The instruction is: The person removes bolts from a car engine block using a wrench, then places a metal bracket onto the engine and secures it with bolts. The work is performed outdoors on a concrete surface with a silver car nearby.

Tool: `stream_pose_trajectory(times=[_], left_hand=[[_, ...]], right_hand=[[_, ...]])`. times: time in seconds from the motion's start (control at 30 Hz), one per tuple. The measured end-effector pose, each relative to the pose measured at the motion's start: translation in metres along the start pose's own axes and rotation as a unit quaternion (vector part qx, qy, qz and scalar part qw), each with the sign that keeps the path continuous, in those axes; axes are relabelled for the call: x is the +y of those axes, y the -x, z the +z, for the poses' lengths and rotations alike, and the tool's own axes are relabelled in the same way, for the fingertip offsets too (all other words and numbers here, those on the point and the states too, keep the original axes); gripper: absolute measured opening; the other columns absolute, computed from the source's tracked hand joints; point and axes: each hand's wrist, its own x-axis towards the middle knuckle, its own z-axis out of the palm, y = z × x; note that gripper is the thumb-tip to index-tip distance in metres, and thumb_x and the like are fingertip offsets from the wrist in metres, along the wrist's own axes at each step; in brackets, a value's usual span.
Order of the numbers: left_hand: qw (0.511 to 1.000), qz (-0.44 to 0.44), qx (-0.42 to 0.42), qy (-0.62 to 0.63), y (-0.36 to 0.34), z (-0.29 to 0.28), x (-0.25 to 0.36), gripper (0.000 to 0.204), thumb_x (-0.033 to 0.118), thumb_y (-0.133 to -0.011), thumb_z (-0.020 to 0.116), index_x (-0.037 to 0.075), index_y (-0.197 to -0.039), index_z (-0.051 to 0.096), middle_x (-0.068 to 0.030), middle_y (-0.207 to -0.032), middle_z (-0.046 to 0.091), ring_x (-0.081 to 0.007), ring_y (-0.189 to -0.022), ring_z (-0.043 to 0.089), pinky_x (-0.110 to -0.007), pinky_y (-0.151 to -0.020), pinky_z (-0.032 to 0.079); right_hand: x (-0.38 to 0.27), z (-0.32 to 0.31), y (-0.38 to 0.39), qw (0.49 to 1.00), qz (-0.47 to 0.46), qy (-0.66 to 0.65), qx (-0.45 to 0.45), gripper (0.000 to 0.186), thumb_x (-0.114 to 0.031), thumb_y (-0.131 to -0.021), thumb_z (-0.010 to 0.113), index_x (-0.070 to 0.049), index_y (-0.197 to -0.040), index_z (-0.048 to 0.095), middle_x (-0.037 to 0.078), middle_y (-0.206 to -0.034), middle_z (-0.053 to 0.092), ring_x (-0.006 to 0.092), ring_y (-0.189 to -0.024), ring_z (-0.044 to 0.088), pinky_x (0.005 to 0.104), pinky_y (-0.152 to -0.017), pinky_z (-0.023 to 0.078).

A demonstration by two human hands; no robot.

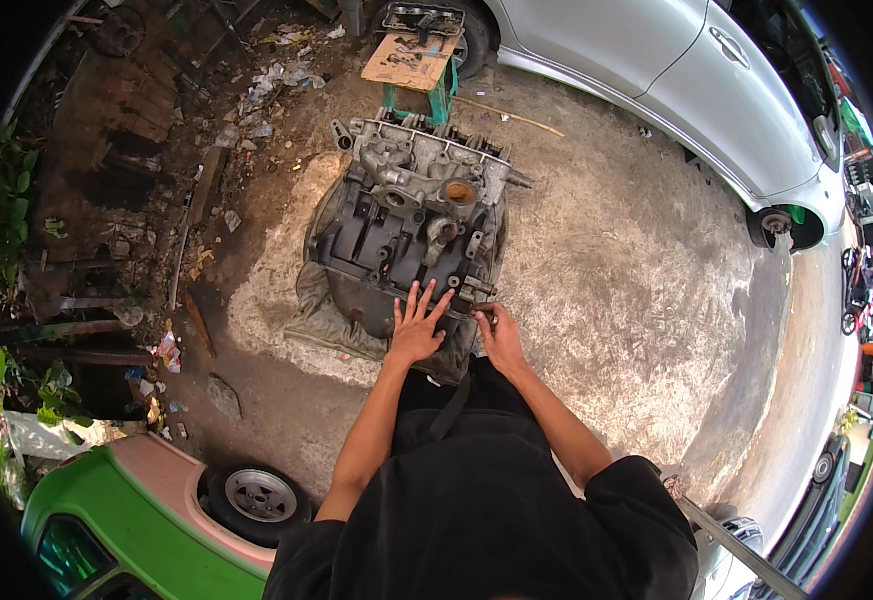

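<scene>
A large engine [376, 240] stands on a dark cloth [324, 335] on the concrete, right in front of me. Its upper part is grey metal with ports, one of them rusty-brown inside; the side nearer me is black with oil. My left hand [416, 328] lies with fingers spread on the engine's near edge and grips nothing. Just right of it, my right hand [501, 340] is closed, thumb and fingers pinched together at the engine's near right corner. Something small and dark seems to be between the fingertips, too small to name.
Beyond the engine is a green stool [436, 103] with a wooden board [401, 65] bearing metal parts. A silver car [636, 60] stands at the far right. At lower left are a green car [146, 520] and its wheel [259, 497]. Litter [274, 85] and planks line the left.
</scene>
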Motion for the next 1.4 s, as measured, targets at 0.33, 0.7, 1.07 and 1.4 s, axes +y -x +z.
stream_pose_trajectory(times=[0.33, 0.7, 1.07, 1.4], left_hand=[[1.000, 0.001, -0.004, 0.000, 0.000, -0.001, 0.000, 0.091, 0.027, -0.091, 0.068, 0.046, -0.157, 0.009, 0.0026, -0.168, -0.007, -0.0298, -0.154, -0.010, -0.062, -0.120, 0.006], [1.000, 0.004, 0.005, 0.002, -0.001, 0.001, 0.000, 0.091, 0.027, -0.089, 0.070, 0.045, -0.157, 0.012, 0.0021, -0.168, -0.004, -0.0305, -0.154, -0.009, -0.063, -0.120, 0.006], [1.000, 0.000, 0.002, -0.001, -0.001, 0.002, -0.001, 0.091, 0.027, -0.090, 0.069, 0.045, -0.157, 0.012, 0.0028, -0.168, -0.006, -0.0297, -0.154, -0.010, -0.062, -0.120, 0.006], [1.000, 0.010, 0.021, 0.005, 0.000, 0.005, -0.003, 0.092, 0.025, -0.088, 0.070, 0.044, -0.157, 0.013, 0.0022, -0.168, -0.003, -0.0304, -0.154, -0.007, -0.064, -0.119, 0.008]], right_hand=[[-0.003, -0.001, -0.009, 0.994, -0.047, 0.094, -0.037, 0.021, -0.018, -0.099, 0.059, 0.002, -0.106, 0.055, 0.020, -0.096, 0.062, 0.0368, -0.087, 0.063, 0.0448, -0.076, 0.051], [0.059, 0.009, -0.067, 0.870, 0.269, -0.394, 0.121, 0.036, -0.028, -0.105, 0.049, 0.007, -0.095, 0.053, 0.019, -0.080, 0.065, 0.0301, -0.067, 0.071, 0.0384, -0.064, 0.065], [0.069, -0.010, -0.067, 0.827, 0.330, -0.417, 0.183, 0.030, -0.023, -0.106, 0.044, 0.006, -0.102, 0.049, 0.019, -0.083, 0.062, 0.0320, -0.072, 0.070, 0.0404, -0.064, 0.063], [0.049, 0.006, -0.017, 0.925, 0.101, -0.349, 0.115, 0.029, -0.024, -0.108, 0.044, 0.004, -0.101, 0.050, 0.018, -0.094, 0.064, 0.0250, -0.082, 0.070, 0.0364, -0.076, 0.060]])
